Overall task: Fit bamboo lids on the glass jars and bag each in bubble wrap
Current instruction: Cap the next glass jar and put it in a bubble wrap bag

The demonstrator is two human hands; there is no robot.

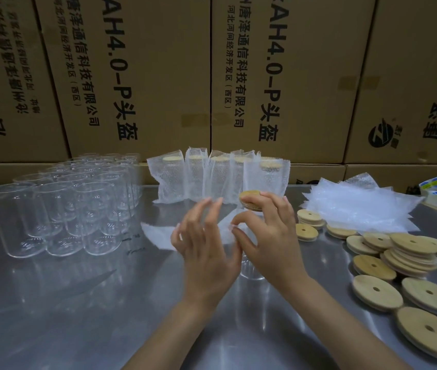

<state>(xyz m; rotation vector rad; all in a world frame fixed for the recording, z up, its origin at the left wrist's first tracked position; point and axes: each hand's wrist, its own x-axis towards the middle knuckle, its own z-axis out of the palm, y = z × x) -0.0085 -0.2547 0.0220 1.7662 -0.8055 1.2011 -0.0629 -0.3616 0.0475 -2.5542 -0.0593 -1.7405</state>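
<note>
Pinching a light, stiff bamboo lid by its rim, the right hand seats it on a fragile, slippery jar while the left hand hovers spread.

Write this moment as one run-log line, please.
step: lidding | right hand: pinches bamboo lid over glass jar | left hand: open beside it

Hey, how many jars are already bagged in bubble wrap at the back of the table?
5, standing in a row against the cartons: first, second, third, fourth, fifth. They overlap, so another could be hidden behind.
</note>
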